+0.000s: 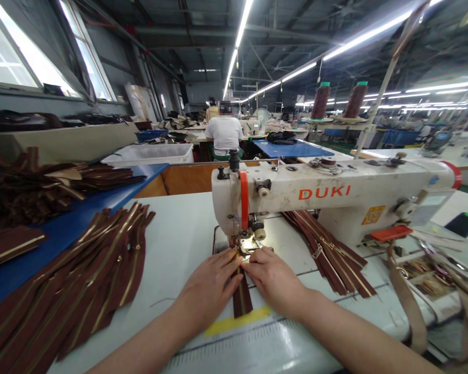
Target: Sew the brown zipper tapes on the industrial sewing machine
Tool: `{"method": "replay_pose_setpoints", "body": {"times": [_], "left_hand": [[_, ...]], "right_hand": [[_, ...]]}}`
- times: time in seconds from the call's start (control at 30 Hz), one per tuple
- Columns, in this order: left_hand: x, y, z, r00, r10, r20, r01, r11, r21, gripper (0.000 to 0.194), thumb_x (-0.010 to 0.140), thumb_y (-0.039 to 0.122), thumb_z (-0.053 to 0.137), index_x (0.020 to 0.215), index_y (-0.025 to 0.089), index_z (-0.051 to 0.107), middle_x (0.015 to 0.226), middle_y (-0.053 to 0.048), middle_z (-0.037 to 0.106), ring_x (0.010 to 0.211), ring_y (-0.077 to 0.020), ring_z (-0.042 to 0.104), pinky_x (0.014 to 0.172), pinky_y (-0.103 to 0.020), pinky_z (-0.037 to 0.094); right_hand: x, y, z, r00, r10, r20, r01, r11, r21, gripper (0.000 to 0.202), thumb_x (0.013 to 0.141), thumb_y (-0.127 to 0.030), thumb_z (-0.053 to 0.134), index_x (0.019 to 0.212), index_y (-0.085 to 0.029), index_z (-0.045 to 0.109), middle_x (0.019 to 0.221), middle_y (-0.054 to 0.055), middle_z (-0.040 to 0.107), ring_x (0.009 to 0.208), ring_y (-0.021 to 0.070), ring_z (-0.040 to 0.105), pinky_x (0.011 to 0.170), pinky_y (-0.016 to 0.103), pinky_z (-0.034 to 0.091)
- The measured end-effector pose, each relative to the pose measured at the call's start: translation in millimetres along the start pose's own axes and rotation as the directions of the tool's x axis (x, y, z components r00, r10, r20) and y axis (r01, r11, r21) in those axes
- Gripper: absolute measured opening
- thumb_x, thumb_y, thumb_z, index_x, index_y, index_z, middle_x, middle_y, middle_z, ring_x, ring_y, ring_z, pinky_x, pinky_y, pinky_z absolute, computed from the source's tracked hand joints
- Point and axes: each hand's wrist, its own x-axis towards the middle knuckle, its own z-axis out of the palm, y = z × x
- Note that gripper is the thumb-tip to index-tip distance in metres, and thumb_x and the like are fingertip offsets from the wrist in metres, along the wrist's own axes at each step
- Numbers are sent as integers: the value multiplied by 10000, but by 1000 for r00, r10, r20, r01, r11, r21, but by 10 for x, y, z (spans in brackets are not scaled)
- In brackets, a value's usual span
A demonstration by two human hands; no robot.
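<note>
A brown zipper (pixel 242 298) with a brass-coloured tooth line lies under the needle area of the white sewing machine (pixel 281 189), its near end hanging toward me. My left hand (pixel 214 278) presses on its left side, fingers together close to the presser foot. From the right, my right hand (pixel 275 280) pinches the zipper near the same spot, fingers bent. Both sets of fingertips almost meet just in front of the lit metal plate (pixel 252 245). The exact grip is partly hidden by the fingers.
A fan of brown zippers (pixel 97 275) spreads at left; more zippers (pixel 329 254) lie behind the needle, under the machine arm. A parts tray (pixel 425 275) stands at right. Thread cones (pixel 320 101) rise behind. A person in a white shirt (pixel 224 134) sits ahead.
</note>
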Motion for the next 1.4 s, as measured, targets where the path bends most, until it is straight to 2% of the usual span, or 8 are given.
{"method": "replay_pose_setpoints", "body": {"times": [0.27,0.43,0.53,0.63,0.8,1.07,1.4], "left_hand": [[-17,28,-23,999,-20,36,18,998,54,307,902,263,482,1168,163,597,1217,-110,635,1127,-236,584,942,-405,499],[-253,301,-118,998,21,64,-28,993,112,337,897,261,472,1187,129,581,1230,-123,628,1123,-241,588,934,-398,506],[-389,463,-179,997,76,14,-78,992,103,307,906,195,422,1151,150,600,1202,-108,645,1095,-229,606,918,-389,516],[-445,540,-224,992,129,-12,-127,987,102,312,904,137,382,1108,149,618,1157,-112,666,1073,-226,617,901,-380,526],[-451,565,-277,983,182,14,-182,975,130,333,904,117,366,1121,121,618,1151,-144,665,1061,-250,626,869,-401,549],[-422,555,-336,976,219,5,-219,972,86,319,917,119,358,1078,121,634,1107,-157,680,1031,-249,640,851,-400,558],[-417,521,-400,975,223,6,-223,975,-1,319,910,129,378,1108,145,628,1134,-133,671,1055,-233,626,880,-391,548]], "right_hand": [[1,-18,-61,1000,7,21,-7,1000,9,143,901,-137,505,934,-148,643,863,64,599,868,190,499,790,294,443],[-250,-221,-153,997,53,55,-52,999,-6,132,894,-118,504,870,-155,628,818,46,571,820,186,487,757,289,446],[-425,-365,-161,993,113,38,-115,992,53,135,883,-91,513,878,-169,623,855,40,567,842,182,484,769,288,443],[-518,-451,-147,987,160,11,-160,982,104,151,886,-83,502,855,-175,618,862,41,561,850,182,484,769,295,442],[-547,-492,-149,986,168,4,-166,975,150,149,894,-90,490,856,-169,611,868,51,564,853,190,484,770,306,440],[-564,-492,-154,992,123,1,-122,980,158,158,904,-101,479,863,-166,616,850,52,561,839,192,475,758,313,434],[-554,-484,-108,996,57,69,-54,998,-42,88,870,-111,554,931,-163,590,878,47,550,855,204,455,752,326,418]]}}
